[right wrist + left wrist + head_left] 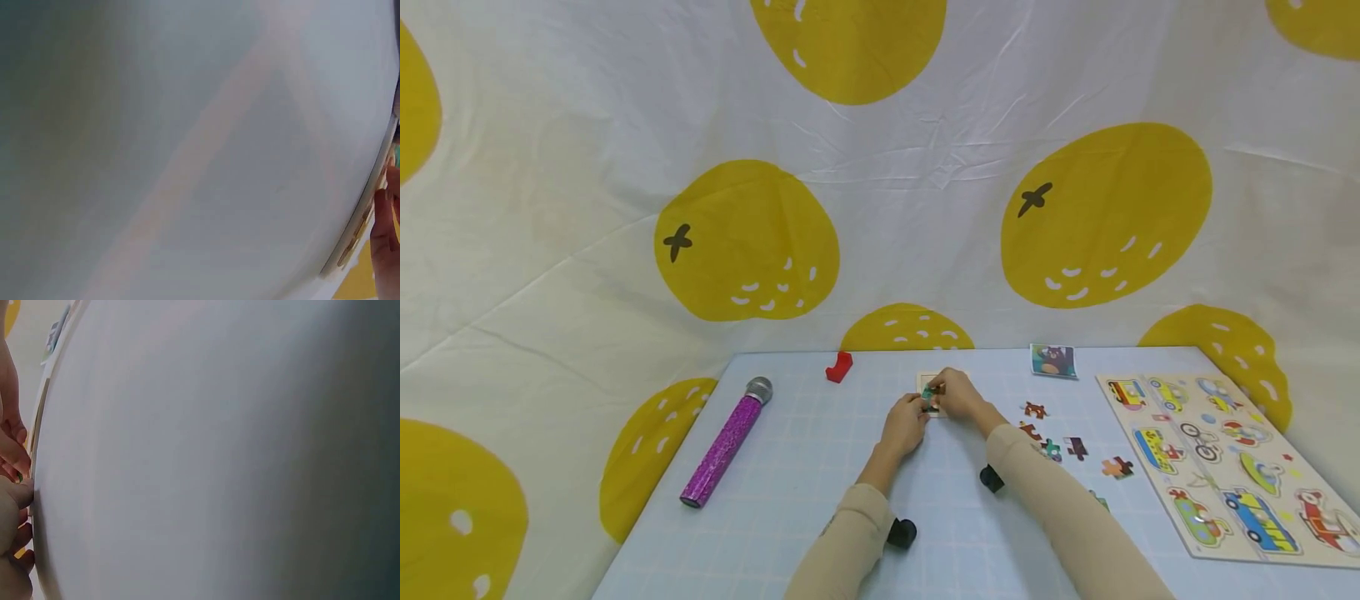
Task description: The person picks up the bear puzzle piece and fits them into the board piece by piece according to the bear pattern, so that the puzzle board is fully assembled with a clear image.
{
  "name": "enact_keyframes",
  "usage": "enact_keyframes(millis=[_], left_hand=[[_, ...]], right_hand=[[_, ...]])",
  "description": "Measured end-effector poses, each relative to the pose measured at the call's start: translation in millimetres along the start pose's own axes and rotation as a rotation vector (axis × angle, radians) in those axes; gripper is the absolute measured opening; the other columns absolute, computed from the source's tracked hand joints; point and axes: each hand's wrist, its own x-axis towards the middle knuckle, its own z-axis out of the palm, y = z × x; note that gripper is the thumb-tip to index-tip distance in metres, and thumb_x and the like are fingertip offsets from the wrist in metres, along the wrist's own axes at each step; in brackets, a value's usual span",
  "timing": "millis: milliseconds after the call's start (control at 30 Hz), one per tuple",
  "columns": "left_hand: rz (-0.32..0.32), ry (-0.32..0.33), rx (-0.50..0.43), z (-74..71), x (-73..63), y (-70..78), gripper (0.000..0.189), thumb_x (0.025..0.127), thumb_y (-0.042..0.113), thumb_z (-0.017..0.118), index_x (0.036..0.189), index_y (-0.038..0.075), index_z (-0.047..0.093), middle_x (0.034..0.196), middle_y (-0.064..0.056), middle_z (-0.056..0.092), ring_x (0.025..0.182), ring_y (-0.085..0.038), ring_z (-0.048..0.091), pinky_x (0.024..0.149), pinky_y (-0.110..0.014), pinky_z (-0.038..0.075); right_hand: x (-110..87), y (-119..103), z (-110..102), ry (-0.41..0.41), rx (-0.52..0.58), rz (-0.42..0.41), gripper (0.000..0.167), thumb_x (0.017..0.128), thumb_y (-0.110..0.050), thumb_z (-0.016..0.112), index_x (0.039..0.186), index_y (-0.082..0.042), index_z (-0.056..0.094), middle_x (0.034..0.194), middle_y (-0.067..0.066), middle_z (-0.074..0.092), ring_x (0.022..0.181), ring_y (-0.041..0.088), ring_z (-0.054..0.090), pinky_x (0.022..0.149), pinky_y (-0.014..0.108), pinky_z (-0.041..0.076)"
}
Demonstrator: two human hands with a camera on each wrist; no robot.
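A small pale wooden puzzle tray (922, 380) lies flat toward the far side of the table. My left hand (904, 423) grips its near left edge, thumb and curled fingers at the border. From the right, my right hand (958, 393) reaches over the tray and pinches a small green puzzle piece (927, 393) between its fingertips. The hands almost meet there and hide much of the tray. In the right wrist view the tray's edge (350, 247) runs beside the right hand's fingers (381, 215). Loose brown puzzle pieces (1035, 410) lie right of the hands.
A bear picture card (1054, 360) lies at the back right, above more puzzle pieces (1117, 467). Farther right is a large vehicle puzzle board (1217, 467). To the left are a glittery purple microphone (726, 446) and a red block (839, 367).
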Motion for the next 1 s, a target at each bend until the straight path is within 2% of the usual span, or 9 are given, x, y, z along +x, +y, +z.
enact_keyframes(millis=[200,333,467,600,700,833,1000], left_hand=[[0.006,-0.003,0.017,-0.7,-0.7,-0.1,0.02,0.088,0.011,0.065,0.107,0.005,0.067,0.121,-0.014,0.061,0.113,-0.028,0.057,0.096,-0.037,0.046],[0.012,-0.003,0.033,1.3,-0.8,-0.9,0.025,0.089,0.012,0.065,0.112,0.005,0.064,0.121,-0.014,0.06,0.113,-0.028,0.057,0.096,-0.037,0.046],[0.01,-0.019,0.035,1.9,-0.8,-1.3,0.03,0.09,0.013,0.062,0.12,0.005,0.062,0.124,-0.014,0.059,0.115,-0.028,0.056,0.096,-0.037,0.046],[0.029,-0.009,0.014,1.9,-1.3,-2.5,0.029,0.091,0.011,0.062,0.118,0.006,0.065,0.124,-0.014,0.059,0.115,-0.028,0.056,0.096,-0.038,0.047],[0.045,0.004,0.005,2.5,-1.7,-3.7,0.026,0.09,0.011,0.062,0.116,0.005,0.067,0.123,-0.014,0.059,0.113,-0.029,0.056,0.095,-0.038,0.047],[0.048,0.005,0.011,3.8,-1.7,-4.3,0.025,0.091,0.011,0.062,0.114,0.006,0.068,0.123,-0.014,0.059,0.114,-0.028,0.056,0.095,-0.036,0.047],[0.033,0.021,0.022,4.9,-2.8,-2.7,0.025,0.091,0.012,0.061,0.114,0.006,0.068,0.126,-0.015,0.056,0.115,-0.029,0.055,0.096,-0.038,0.046]], right_hand=[[2.0,-1.0,0.2,0.033,0.166,0.063,0.028,0.08,0.006,0.064,0.107,0.009,0.065,0.102,0.02,0.063,0.092,0.032,0.063,0.074,0.035,0.055],[3.1,-4.2,0.1,0.053,0.219,0.104,0.035,0.077,0.009,0.066,0.111,0.01,0.063,0.1,0.021,0.065,0.093,0.033,0.063,0.076,0.036,0.055],[3.1,-6.8,-1.1,0.055,0.237,0.106,0.027,0.08,0.01,0.063,0.107,0.01,0.066,0.101,0.022,0.066,0.095,0.033,0.063,0.078,0.037,0.055],[3.8,-8.1,-2.1,0.009,0.263,0.097,0.021,0.086,0.01,0.057,0.104,0.009,0.067,0.099,0.021,0.066,0.093,0.033,0.062,0.076,0.036,0.055],[5.4,-9.9,-2.5,-0.022,0.255,0.106,0.022,0.087,0.009,0.056,0.106,0.008,0.067,0.1,0.021,0.065,0.095,0.033,0.061,0.077,0.037,0.055],[9.3,-10.7,-0.6,-0.045,0.165,0.11,0.024,0.085,0.006,0.06,0.109,0.006,0.066,0.102,0.019,0.066,0.097,0.03,0.062,0.081,0.037,0.054],[13.1,-9.8,0.8,-0.032,0.071,0.121,0.022,0.082,0.006,0.064,0.104,0.007,0.068,0.102,0.018,0.068,0.099,0.03,0.062,0.086,0.039,0.052]])
